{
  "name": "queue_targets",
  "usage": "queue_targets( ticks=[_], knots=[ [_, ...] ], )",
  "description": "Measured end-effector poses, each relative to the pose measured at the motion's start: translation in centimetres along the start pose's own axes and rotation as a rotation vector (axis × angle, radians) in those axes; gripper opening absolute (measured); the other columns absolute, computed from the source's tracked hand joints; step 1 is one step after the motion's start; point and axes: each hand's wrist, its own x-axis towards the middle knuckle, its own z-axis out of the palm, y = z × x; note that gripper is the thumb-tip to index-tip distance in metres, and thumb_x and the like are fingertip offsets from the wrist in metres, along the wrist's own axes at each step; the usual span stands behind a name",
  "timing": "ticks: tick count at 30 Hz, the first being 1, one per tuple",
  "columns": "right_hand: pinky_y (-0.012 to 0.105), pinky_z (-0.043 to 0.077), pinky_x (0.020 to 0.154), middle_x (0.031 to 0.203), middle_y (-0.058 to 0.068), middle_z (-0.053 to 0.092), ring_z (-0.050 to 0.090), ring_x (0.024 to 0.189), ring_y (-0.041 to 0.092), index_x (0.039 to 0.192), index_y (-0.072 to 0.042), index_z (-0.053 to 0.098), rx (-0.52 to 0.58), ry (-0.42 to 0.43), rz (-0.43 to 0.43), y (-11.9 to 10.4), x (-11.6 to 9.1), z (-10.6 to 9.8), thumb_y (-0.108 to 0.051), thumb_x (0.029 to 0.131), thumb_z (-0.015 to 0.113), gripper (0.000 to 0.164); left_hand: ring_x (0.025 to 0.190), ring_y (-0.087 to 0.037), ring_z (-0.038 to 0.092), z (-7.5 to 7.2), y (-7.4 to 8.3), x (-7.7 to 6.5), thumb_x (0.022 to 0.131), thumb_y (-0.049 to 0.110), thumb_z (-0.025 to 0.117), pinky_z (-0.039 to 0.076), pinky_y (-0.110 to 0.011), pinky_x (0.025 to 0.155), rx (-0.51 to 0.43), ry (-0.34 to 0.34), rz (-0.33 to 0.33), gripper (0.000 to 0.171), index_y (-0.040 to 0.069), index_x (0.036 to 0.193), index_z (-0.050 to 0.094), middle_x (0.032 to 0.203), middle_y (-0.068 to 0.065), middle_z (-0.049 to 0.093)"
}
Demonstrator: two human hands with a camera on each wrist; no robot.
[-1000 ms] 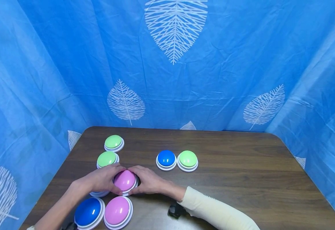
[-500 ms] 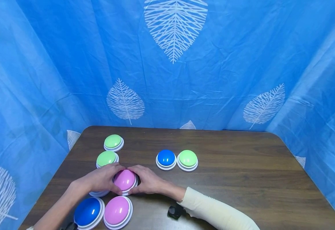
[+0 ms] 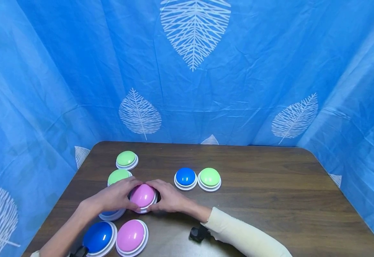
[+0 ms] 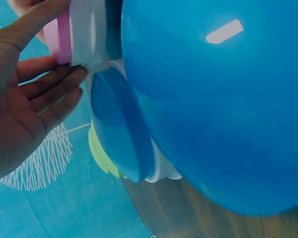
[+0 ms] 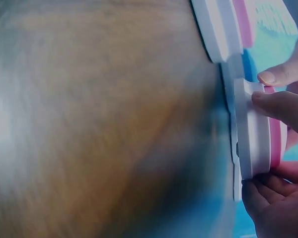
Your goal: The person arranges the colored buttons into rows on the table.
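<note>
Both hands grip one pink dome button [image 3: 143, 195] with a white base, one from each side. My left hand [image 3: 117, 194] curls its fingers and thumb round the left side. On the right side my right hand [image 3: 171, 198] does the same, its thumb on the near rim. In the right wrist view the button's white base [image 5: 253, 134] is held by the edge, with a gap under it. Partly hidden below the left hand sits a blue button [image 3: 112, 215]. Nearer the front are another blue button [image 3: 97, 236] and a second pink button [image 3: 130, 235].
Two green buttons, a far one [image 3: 126, 158] and a nearer one [image 3: 117, 176], stand behind the left hand. At mid-table, a blue button [image 3: 185, 176] sits beside a green button [image 3: 210, 177]. Blue curtains [image 3: 238, 89] surround the wooden table [image 3: 270, 200].
Between both hands, the pink button has shifted slightly up and right in the head view, and more of the blue button beside it shows. The other buttons stay put.
</note>
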Motion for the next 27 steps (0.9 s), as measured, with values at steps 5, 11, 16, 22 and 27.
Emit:
queue_targets(
  ticks=[5, 11, 16, 22, 27],
  knots=[
    [0.024, 0.045, 0.097, 0.131, 0.003, 0.058, 0.055, 0.118, 0.011, 0.141, -0.009, 0.051, 0.027, 0.009, 0.007, 0.3, -0.2, -1.2, -0.027, 0.080, 0.085, 0.072, 0.104, -0.025, 0.061, 0.0, 0.4, 0.5, 0.072, 0.042, 0.088, 0.056, -0.043, 0.083, -0.004, 0.049, 0.044, 0.072, 0.005, 0.128, 0.060, 0.115, -0.004, 0.062],
    [0.026, 0.047, 0.096, 0.131, 0.002, 0.058, 0.054, 0.119, 0.013, 0.140, -0.011, 0.052, 0.022, 0.022, 0.036, 0.9, -0.6, -2.5, -0.026, 0.079, 0.085, 0.072, 0.108, -0.027, 0.061, 0.2, 0.9, 1.4, 0.075, 0.037, 0.087, 0.056, -0.043, 0.086, 0.001, 0.096, 0.078, 0.073, 0.004, 0.133, 0.057, 0.120, -0.008, 0.062],
    [0.029, 0.048, 0.097, 0.133, 0.006, 0.058, 0.055, 0.120, 0.017, 0.140, -0.008, 0.052, 0.004, 0.042, 0.007, 1.3, -0.9, -3.7, -0.025, 0.079, 0.085, 0.072, 0.110, -0.027, 0.061, 0.3, 1.5, 2.1, 0.076, 0.036, 0.087, 0.056, -0.042, 0.086, -0.010, 0.125, 0.102, 0.074, 0.005, 0.136, 0.056, 0.123, -0.008, 0.062],
    [0.032, 0.049, 0.095, 0.132, 0.008, 0.059, 0.057, 0.116, 0.019, 0.140, -0.006, 0.052, -0.007, 0.078, -0.017, 2.1, -1.7, -5.3, -0.024, 0.078, 0.085, 0.072, 0.119, -0.032, 0.057, 0.5, 2.7, 3.0, 0.080, 0.033, 0.084, 0.053, -0.046, 0.091, -0.026, 0.149, 0.113, 0.081, 0.001, 0.145, 0.046, 0.133, -0.014, 0.058],
    [0.036, 0.048, 0.098, 0.132, 0.008, 0.059, 0.057, 0.118, 0.021, 0.139, -0.005, 0.053, -0.022, 0.096, -0.037, 2.8, -2.4, -6.3, -0.024, 0.079, 0.084, 0.070, 0.129, -0.034, 0.050, 0.7, 3.8, 3.6, 0.083, 0.032, 0.082, 0.049, -0.049, 0.097, -0.055, 0.149, 0.105, 0.085, 0.003, 0.150, 0.039, 0.142, -0.016, 0.052]
  ],
)
